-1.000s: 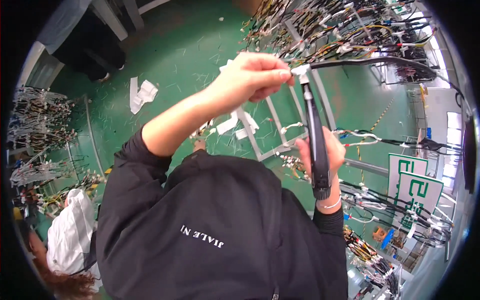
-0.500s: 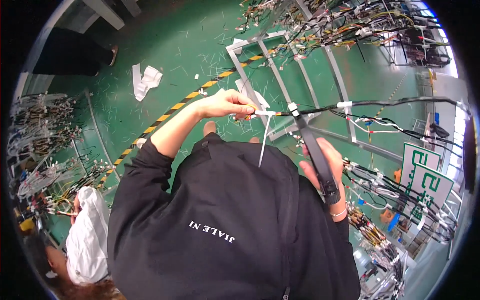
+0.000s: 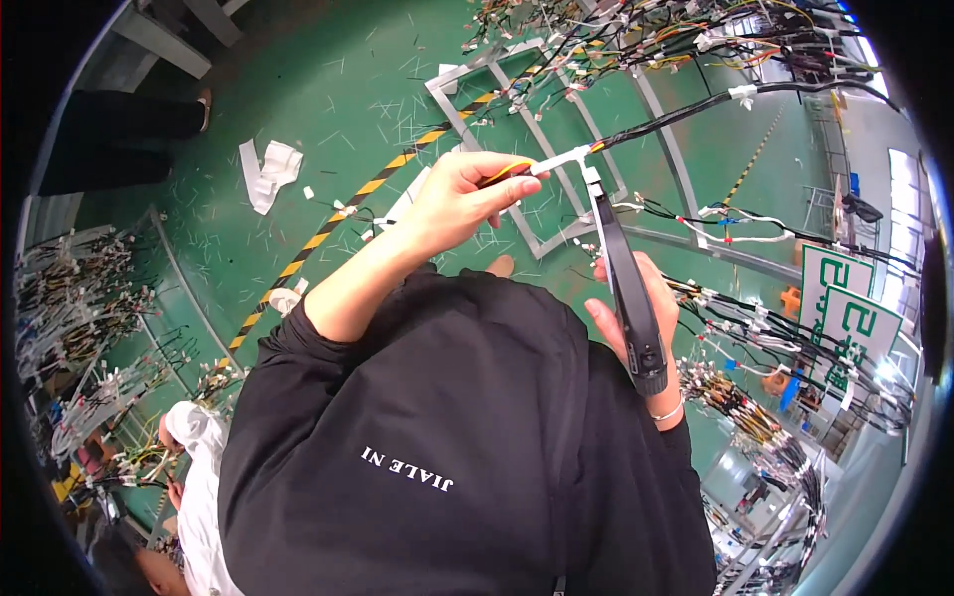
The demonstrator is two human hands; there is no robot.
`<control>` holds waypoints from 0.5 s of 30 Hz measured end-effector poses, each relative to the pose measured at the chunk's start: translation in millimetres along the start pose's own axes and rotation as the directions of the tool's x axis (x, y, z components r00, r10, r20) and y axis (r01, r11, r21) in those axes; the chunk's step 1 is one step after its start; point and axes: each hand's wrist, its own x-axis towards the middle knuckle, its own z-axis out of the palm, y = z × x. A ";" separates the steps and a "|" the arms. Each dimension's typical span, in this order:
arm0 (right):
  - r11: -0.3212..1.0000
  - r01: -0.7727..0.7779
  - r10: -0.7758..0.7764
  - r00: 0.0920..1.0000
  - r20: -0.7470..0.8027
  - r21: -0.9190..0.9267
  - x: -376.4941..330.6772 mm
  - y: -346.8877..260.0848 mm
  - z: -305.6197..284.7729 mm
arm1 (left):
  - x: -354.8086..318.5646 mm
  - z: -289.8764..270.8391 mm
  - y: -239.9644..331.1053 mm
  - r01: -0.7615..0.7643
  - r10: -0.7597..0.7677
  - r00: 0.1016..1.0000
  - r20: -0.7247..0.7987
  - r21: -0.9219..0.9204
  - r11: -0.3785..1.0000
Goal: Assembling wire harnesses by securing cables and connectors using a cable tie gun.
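Note:
My left hand [image 3: 459, 201] pinches yellow, red and dark wires at the end of a black-wrapped wire harness [image 3: 668, 121]. A white band or label [image 3: 558, 161] wraps the wires just beyond my fingertips. In my right hand [image 3: 651, 303] is a black cable tie gun [image 3: 628, 283], gripped by its handle. Its white-tipped nose touches or nearly touches the harness at the white band. A thin white strip, apparently the cable tie's tail, runs along the tool's side. The exact meeting of tip and tie is too small to make out.
A grey metal frame [image 3: 537, 129] stands ahead on the green floor, beside a yellow-and-black floor stripe [image 3: 373, 189]. Bundled harnesses [image 3: 765, 318] hang at the right, near green-and-white signs [image 3: 860, 328]. White scraps [image 3: 270, 174] lie on the floor. Co-workers in white [image 3: 199, 477] and dark clothing [image 3: 124, 129] are at left.
The cable tie gun's nose has come onto the white band; the tie tail that hung down now lies along the tool. Both hands and the harness sit slightly higher in view.

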 end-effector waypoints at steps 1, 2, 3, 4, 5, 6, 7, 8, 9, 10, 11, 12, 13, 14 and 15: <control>1.000 0.001 -0.001 1.000 -0.006 -0.001 -0.1 1.3 0.6 | -0.3 -0.3 1.6 -0.009 0.009 1.000 0.000 0.026 1.000; 1.000 0.000 0.000 1.000 -0.007 -0.001 1.7 -0.2 1.4 | -0.8 -0.4 2.3 -0.018 0.018 1.000 -0.001 0.051 0.999; 1.000 0.009 -0.009 1.000 -0.005 -0.011 4.3 -2.5 1.2 | -1.2 0.2 1.5 -0.018 0.018 1.000 0.001 0.051 0.999; 1.000 0.019 -0.019 1.000 -0.003 -0.021 6.5 -4.2 1.3 | -1.8 1.0 0.0 -0.058 0.059 0.998 0.000 0.120 0.991; 1.000 0.019 -0.019 1.000 -0.003 -0.021 8.0 -5.1 1.9 | -2.4 1.6 -1.0 -0.098 0.100 0.995 0.002 0.188 0.977; 0.999 0.024 -0.024 1.000 -0.017 -0.041 8.9 -5.8 2.4 | -1.7 1.9 -1.0 -0.097 0.098 0.995 0.006 0.189 0.977; 0.998 0.028 -0.030 0.999 -0.030 -0.061 9.5 -5.8 3.1 | -0.6 1.9 -1.1 -0.107 0.106 0.994 0.014 0.216 0.971; 0.998 -0.002 0.000 1.000 -0.029 -0.057 9.8 -4.5 3.3 | 0.9 1.7 -1.2 -0.116 0.114 0.993 0.022 0.243 0.963; 0.998 -0.035 0.033 0.999 -0.024 -0.050 8.5 -4.1 4.2 | 2.5 1.2 -1.7 -0.100 0.098 0.995 0.018 0.227 0.969; 0.994 -0.071 0.067 0.997 -0.046 -0.088 12.1 -12.2 2.3 | 5.4 0.5 -0.3 -0.083 0.082 0.997 0.014 0.211 0.974; 0.984 -0.141 0.138 0.990 -0.036 -0.107 11.6 -8.7 -0.6 | 8.7 -2.6 3.8 -0.020 0.018 1.000 0.014 0.203 0.979; 0.991 -0.071 0.056 0.991 -0.125 -0.116 14.4 -2.0 5.1 | 16.1 -8.6 8.0 -0.035 0.015 0.997 0.078 0.264 0.964; 0.990 -0.075 0.062 0.991 -0.117 -0.116 17.6 -0.4 6.2 | 26.6 -13.4 7.9 -0.034 0.001 0.991 0.137 0.236 0.971; 0.988 -0.038 0.017 0.990 -0.143 -0.150 19.8 7.9 8.2 | 37.6 -19.2 11.9 -0.032 -0.025 0.979 0.203 0.275 0.961; 0.982 0.004 -0.035 0.986 -0.162 -0.191 20.4 14.9 9.6 | 45.9 -25.8 13.0 -0.011 -0.065 0.969 0.240 0.300 0.954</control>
